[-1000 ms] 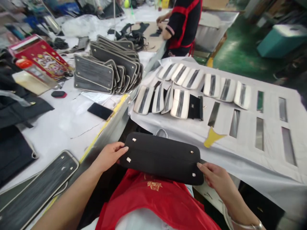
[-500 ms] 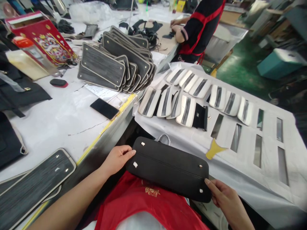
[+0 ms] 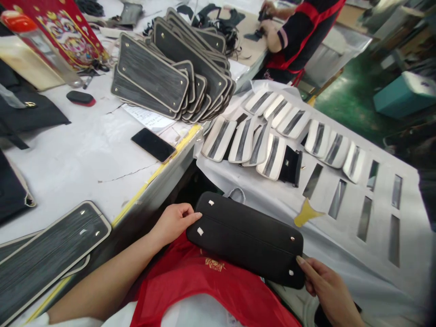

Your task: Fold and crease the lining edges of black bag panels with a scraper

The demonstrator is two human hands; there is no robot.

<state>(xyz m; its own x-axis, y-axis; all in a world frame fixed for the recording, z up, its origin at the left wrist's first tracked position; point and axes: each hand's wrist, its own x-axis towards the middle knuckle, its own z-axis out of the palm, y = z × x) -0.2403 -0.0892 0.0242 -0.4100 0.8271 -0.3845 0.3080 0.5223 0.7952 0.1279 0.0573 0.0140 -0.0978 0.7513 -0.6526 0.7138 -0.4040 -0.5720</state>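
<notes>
A long black panel with rounded corners, looking like a bag base (image 3: pixel 247 240), is held flat in front of the red apron (image 3: pixel 204 281). White bits cover three of its corner studs, while the stud at the far right corner shows bare metal. My left hand (image 3: pixel 175 222) pinches the panel's left end, thumb on top. At the opposite end my right hand (image 3: pixel 322 279) grips the edge near the lower right corner, thumb on top. The fingers beneath the panel are partly hidden.
Grey panels with pale edges (image 3: pixel 153 72) lie piled on the left table; more (image 3: pixel 57 254) lie nearer. A phone (image 3: pixel 153 144) rests by its yellow edge. Striped white pieces (image 3: pixel 272 156) and a yellow scrap (image 3: pixel 307 213) lie on the slotted right-hand table. A co-worker's arm (image 3: pixel 277 38) is beyond.
The view has shifted a little, so the tables and piles sit differently in it. Both hands keep their hold on the bag base. The co-worker's hands have moved and lifted a dark piece.
</notes>
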